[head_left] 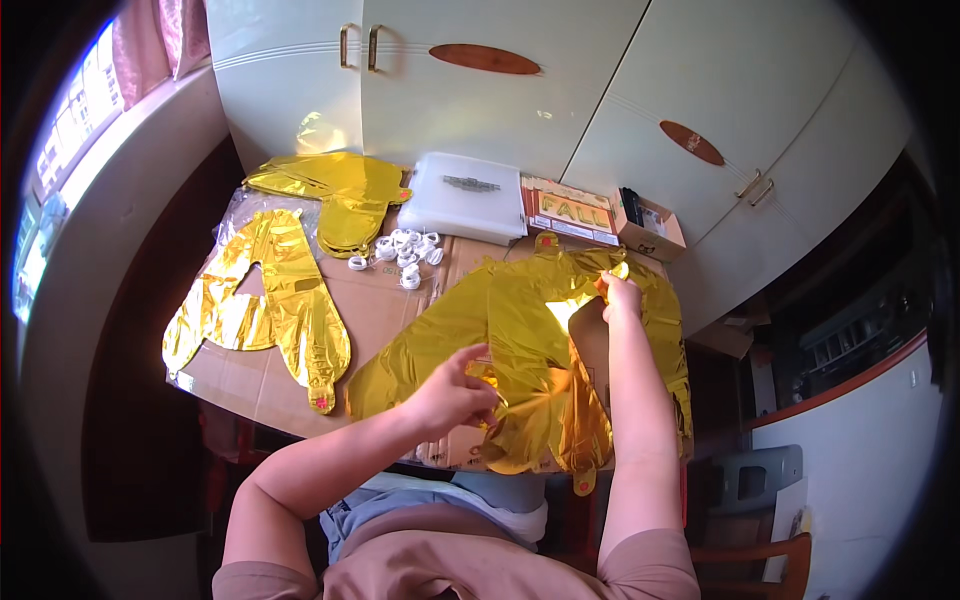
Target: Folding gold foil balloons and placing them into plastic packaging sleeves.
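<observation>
Crumpled, flat gold foil balloons (430, 320) cover the right half of the cardboard-topped table, overlapping so that their separate outlines are hard to tell. My right hand (622, 295) is closed on an upper edge of this foil, pinching it and raising a shiny fold. Lower and to the left, my left hand (455, 395) hovers by the foil with its index finger stretched out and the other fingers loosely curled; nothing shows in it. Over on the left lies a flat A-shaped gold foil balloon (318, 335). Behind that one is another gold foil balloon (355, 195), partly folded.
Several small white ribbon rolls (405, 245) sit mid-table. Along the back stand a translucent plastic case (465, 200), a flat printed package (570, 212) and a small open carton (650, 238) with dark items. Pale cabinets (480, 110) rise behind; a chair (800, 560) is at lower right.
</observation>
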`<state>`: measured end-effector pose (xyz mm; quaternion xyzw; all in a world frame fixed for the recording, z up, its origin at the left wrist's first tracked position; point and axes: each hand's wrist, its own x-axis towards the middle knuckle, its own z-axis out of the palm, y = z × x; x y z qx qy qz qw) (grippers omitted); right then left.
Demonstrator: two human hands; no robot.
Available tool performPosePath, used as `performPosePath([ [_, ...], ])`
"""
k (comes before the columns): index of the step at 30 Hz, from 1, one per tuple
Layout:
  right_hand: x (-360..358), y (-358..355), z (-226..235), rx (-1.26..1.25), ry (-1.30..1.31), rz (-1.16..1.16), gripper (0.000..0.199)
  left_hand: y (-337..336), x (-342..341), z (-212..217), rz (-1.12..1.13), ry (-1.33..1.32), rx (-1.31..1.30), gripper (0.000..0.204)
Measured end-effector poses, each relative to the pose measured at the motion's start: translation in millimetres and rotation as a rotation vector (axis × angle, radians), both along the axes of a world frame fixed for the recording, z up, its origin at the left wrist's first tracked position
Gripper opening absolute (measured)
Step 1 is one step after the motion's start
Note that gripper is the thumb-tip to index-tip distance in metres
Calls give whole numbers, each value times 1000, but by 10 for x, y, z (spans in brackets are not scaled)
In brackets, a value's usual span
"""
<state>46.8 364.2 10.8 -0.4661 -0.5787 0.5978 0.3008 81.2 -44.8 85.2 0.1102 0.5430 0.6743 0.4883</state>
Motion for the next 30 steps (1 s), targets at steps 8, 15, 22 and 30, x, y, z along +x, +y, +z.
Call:
performPosePath([
  [8,-171,-55,-112,135,-147,58,20,-255,-43,83,-111,481,-256,60],
  [15,-122,-67,-92,201,-179,82,21,-38,-68,-36,-131,1403,-392,40],
  [22,-149,-126,-66,218,-218,66,23,219,-179,-509,-178,1876,-300,44],
  [30,-46,271,-191,587,-328,93,28,249,-244,-603,-180,1797,-243,41],
])
